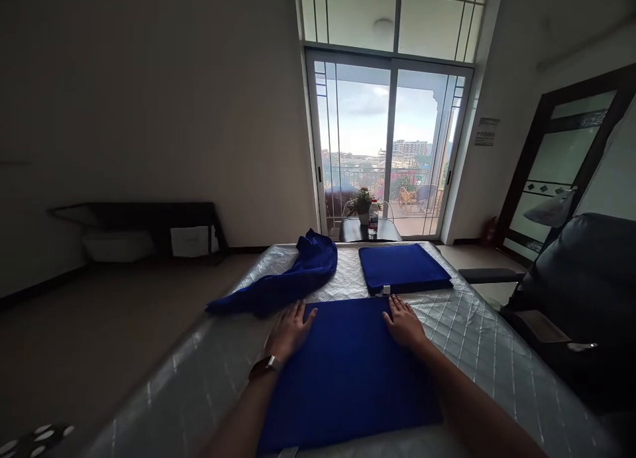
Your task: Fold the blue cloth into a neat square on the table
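Observation:
A flat rectangle of blue cloth (348,372) lies in front of me on a silvery quilted surface (477,325). My left hand (291,329) rests flat on its far left corner, fingers stretched out. At the far right corner my right hand (405,322) also lies flat, fingers spread a little. Beyond my right hand sits a neat folded stack of blue cloth (405,266) with a small white tag (386,289) at its near edge. A crumpled blue cloth (298,272) lies beyond my left hand. Another pale tag shows at the near edge of the flat cloth.
A small dark table (354,231) with a potted plant (364,203) and a bottle (372,218) stands past the far edge, before glass sliding doors (355,126). On the right is a dark armchair (596,279). A low dark rack (144,219) stands along the left wall.

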A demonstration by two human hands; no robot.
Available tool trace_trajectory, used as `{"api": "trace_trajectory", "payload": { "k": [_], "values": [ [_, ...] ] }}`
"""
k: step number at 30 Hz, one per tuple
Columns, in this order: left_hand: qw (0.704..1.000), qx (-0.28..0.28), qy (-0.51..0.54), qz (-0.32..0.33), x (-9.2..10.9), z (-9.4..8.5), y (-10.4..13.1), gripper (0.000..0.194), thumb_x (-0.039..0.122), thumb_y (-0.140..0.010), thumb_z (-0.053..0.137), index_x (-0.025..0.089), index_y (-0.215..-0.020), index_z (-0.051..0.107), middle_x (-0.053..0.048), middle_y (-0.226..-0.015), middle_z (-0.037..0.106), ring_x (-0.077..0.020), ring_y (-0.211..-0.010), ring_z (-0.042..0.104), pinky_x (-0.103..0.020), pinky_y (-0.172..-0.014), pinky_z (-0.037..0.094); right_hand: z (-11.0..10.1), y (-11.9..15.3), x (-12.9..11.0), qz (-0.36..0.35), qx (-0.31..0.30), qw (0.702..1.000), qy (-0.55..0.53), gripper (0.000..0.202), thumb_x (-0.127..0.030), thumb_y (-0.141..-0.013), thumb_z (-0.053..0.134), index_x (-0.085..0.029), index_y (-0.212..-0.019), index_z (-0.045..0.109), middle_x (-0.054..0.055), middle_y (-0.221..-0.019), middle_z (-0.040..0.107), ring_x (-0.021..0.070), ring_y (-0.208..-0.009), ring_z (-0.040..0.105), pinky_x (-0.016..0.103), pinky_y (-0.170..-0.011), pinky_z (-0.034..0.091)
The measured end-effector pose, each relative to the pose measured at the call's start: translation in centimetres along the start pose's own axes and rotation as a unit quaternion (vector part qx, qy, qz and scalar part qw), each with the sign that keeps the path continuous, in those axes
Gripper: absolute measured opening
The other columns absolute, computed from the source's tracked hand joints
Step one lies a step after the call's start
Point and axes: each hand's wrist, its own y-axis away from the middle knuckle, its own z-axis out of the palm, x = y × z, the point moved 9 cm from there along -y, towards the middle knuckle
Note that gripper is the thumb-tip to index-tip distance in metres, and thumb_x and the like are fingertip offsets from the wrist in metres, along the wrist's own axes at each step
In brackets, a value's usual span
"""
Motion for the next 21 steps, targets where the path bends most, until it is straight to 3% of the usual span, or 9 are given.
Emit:
{"api": "trace_trajectory", "payload": {
  "k": [6,10,14,21],
  "values": [
    [1.000,0.020,0.011,-0.002,0.1,-0.2,0.0,0.078,0.060,-0.098,0.024,0.006,-0.151,0.040,-0.020,-0.160,0.041,-0.0301,-0.150,0.034,-0.047,-0.122,0.023,-0.3,0.2,-0.2,-0.001,0.014,1.000,0.013,0.070,-0.050,-0.100,0.024,-0.012,-0.159,0.022,0.008,-0.168,0.021,0.0170,-0.156,0.014,0.034,-0.125,0.009],
    [1.000,0.024,0.015,0.004,0.3,-0.4,0.1,0.071,0.058,-0.098,0.024,0.014,-0.150,0.044,-0.017,-0.159,0.043,-0.0304,-0.149,0.036,-0.050,-0.120,0.026,-1.0,0.7,-0.8,-0.003,0.033,0.999,0.019,0.066,-0.042,-0.100,0.026,-0.010,-0.157,0.027,0.010,-0.166,0.028,0.0177,-0.155,0.018,0.036,-0.126,0.011],
    [1.000,0.014,0.014,0.003,0.4,-0.5,0.1,0.075,0.058,-0.098,0.021,0.008,-0.151,0.040,-0.019,-0.160,0.040,-0.0304,-0.149,0.035,-0.050,-0.121,0.024,-2.1,1.8,-1.8,-0.021,0.056,0.998,0.031,0.063,-0.035,-0.100,0.023,-0.008,-0.156,0.031,0.012,-0.165,0.030,0.0188,-0.155,0.017,0.038,-0.127,0.009],
    [1.000,0.011,0.024,-0.010,0.6,-1.4,0.6,0.077,0.057,-0.097,0.021,0.004,-0.150,0.042,-0.020,-0.159,0.043,-0.0291,-0.149,0.036,-0.045,-0.122,0.024,-1.0,3.5,-2.0,-0.037,0.033,0.999,0.004,0.073,-0.050,-0.098,0.025,-0.008,-0.157,0.027,0.011,-0.167,0.022,0.0217,-0.156,0.013,0.039,-0.128,0.011]
  ]
}}
